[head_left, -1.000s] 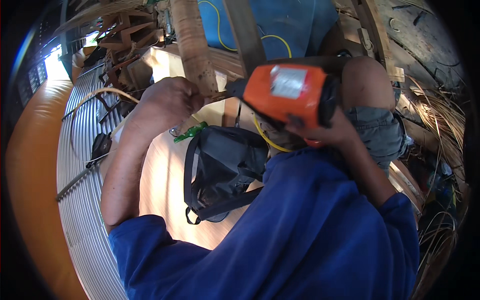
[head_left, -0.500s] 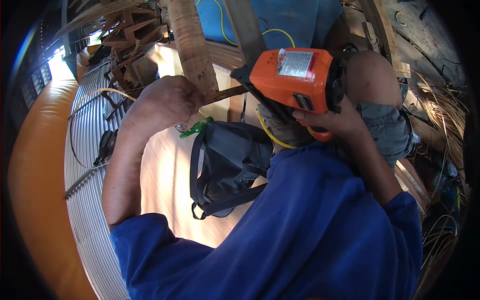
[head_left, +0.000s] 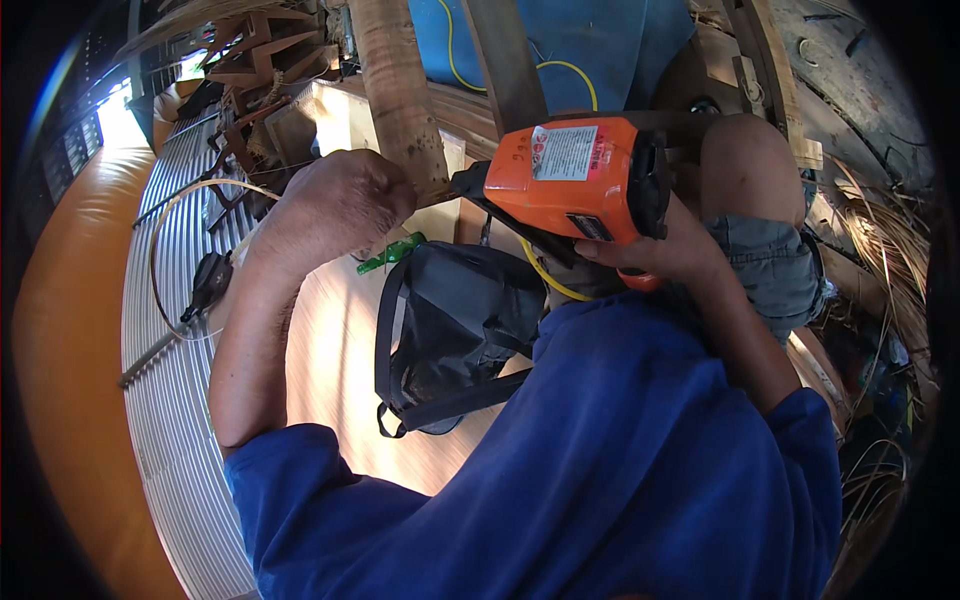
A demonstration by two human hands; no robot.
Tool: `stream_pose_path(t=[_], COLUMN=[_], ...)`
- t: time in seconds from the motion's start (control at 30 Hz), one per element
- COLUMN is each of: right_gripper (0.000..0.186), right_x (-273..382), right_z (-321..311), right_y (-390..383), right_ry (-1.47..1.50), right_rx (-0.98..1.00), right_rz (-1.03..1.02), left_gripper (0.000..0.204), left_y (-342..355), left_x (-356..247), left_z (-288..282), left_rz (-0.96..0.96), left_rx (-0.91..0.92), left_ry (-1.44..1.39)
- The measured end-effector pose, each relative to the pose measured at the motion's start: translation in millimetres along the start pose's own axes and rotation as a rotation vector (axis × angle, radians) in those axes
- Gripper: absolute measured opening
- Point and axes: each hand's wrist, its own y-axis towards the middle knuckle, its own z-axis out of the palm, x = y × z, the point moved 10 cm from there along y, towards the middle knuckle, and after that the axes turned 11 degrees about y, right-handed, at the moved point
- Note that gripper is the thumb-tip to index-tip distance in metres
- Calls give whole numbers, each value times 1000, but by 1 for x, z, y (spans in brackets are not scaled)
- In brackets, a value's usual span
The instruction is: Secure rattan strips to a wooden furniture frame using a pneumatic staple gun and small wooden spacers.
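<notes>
My right hand (head_left: 665,240) grips an orange and black nail gun (head_left: 555,180), whose body lies nearly level with its black nose pointing left. My left hand (head_left: 350,200) is closed in a fist around a thin strip of wood (head_left: 433,196), with a short end showing at the knuckles. The nail gun's nose meets or nearly meets that end; contact cannot be made out. Directly beyond lies a broad wooden plank (head_left: 395,90). Under my left hand a green piece (head_left: 392,252) shows, beside a black bag (head_left: 465,310).
A second plank (head_left: 505,65) stands in front of a blue surface (head_left: 630,50). From the gun's area runs a yellow hose (head_left: 570,72). Ribbed metal sheeting (head_left: 180,430) and an orange padded surface (head_left: 75,330) line the left. Jagged wood pieces (head_left: 265,60) pile up at far left.
The nail gun has shifted left and slightly down, bringing its nose closer to my left fist. Less of the wood strip shows between them. Both hands keep their grip.
</notes>
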Motion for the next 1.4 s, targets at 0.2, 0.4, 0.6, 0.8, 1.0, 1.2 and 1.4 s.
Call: stream_pose_path(t=[0.2,0.4,0.6,0.8,1.0,1.2,1.4], right_gripper=[47,47,46,65,64,54,52], right_x=[-1,-4,-3,-13,-16,14,42], right_z=[2,6,6,10,-6,-43,-56], right_y=[0,3,2,6,-3,-23,-34], right_ry=[45,24,35,8,166,446,394], right_rx=[-2,27,21,65,-25,-181,-262], right_rz=[6,0,12,79,-25,-155,-301], left_gripper=[22,22,23,24,20,26,27], left_y=[-3,0,-2,-3,-11,-28,-25], left_x=[1,-1,-4,-2,-25,-30,-24], left_z=[-1,-1,-2,-3,-12,-19,-19], left_rz=[-12,11,12,15,143,152,117], left_rx=[2,0,-2,-22,-178,-351,-322], left_ry=[8,30,53,63,236,394,383])
